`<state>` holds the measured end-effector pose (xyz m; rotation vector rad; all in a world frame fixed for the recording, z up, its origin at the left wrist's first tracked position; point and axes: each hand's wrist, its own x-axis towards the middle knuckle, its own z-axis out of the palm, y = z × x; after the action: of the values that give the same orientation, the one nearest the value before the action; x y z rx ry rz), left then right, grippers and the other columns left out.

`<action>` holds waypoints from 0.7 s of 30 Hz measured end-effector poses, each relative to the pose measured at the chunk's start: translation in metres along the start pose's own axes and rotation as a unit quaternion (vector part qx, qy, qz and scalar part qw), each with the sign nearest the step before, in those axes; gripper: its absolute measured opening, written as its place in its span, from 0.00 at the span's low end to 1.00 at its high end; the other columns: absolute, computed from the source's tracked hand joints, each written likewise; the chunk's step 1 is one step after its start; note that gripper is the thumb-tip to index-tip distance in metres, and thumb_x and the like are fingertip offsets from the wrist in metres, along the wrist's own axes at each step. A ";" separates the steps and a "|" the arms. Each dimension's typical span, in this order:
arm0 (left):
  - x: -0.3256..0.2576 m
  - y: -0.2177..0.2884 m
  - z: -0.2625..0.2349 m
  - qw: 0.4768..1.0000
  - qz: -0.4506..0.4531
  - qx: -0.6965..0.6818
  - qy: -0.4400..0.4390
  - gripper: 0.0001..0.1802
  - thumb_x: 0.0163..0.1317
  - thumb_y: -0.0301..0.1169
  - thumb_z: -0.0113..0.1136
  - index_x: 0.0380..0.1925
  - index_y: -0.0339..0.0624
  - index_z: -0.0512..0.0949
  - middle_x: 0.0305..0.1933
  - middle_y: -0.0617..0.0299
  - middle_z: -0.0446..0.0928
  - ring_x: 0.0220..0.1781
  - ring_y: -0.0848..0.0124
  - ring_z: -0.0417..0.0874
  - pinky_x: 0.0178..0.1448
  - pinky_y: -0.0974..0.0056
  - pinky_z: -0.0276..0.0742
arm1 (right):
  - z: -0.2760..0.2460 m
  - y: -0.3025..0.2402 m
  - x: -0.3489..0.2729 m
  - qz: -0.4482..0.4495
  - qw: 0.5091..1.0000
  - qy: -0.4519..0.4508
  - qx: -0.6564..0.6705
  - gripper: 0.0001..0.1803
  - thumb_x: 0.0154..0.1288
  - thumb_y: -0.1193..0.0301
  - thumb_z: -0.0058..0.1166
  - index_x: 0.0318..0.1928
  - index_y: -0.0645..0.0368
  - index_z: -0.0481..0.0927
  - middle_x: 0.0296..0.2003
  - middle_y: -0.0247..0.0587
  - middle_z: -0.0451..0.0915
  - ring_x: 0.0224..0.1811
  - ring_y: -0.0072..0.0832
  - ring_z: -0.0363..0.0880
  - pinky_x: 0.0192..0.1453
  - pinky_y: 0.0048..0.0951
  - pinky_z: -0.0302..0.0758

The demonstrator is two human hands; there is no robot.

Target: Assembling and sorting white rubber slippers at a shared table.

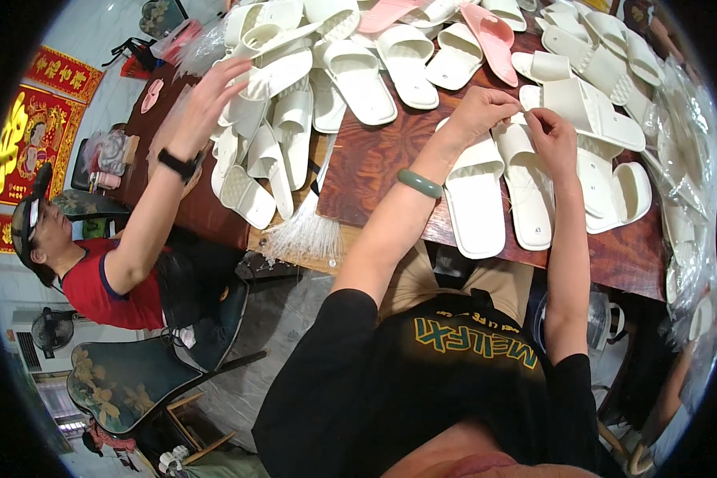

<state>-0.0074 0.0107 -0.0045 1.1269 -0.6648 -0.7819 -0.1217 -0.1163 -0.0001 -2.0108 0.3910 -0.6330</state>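
At the table's near edge, red-brown wood grain: one pair of white slippers is lying side by side, heels pointing toward the wearer of the black shirt. Left slipper: sole facing up, toe end lying partly behind the left forearm and hand. Right slipper: just beside it, strap lying below the two hands.

Left hand, one: thumb and fingers pinching together over the toe end of the pair. Right hand, one: likewise pinching, its fingertips almost meeting those of the left. Whatever they are gripping is too small to tell. A green bangle is circling the left forearm.

White slippers, many: a heap is covering the far side of the table; further ones are lying to the right of the pair. Pink slipper: resting among the white ones, beyond the hands. White strands, one bundle: spreading across a paler wooden surface, left of the pair. Clear bags: hanging along the right side.

Co-worker, one, in red shirt and cap: sitting at left, stretching out an arm with a black watch, the open hand hovering close to the heap.
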 end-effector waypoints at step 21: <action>0.001 0.000 0.003 0.999 0.012 0.019 0.026 0.08 0.56 0.25 0.60 0.33 0.31 0.81 0.25 0.65 0.77 0.25 0.80 0.74 0.29 0.76 0.68 | 0.001 0.002 0.001 -0.017 1.000 0.004 -0.014 0.11 0.59 0.68 0.56 0.35 0.65 0.81 0.20 0.39 0.78 0.21 0.18 0.71 0.28 0.25 0.69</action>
<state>-0.0097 0.0085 -0.0039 1.1688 -0.6515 -0.7200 -0.1204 -0.1169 -0.0015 -2.0456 0.3725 -0.6610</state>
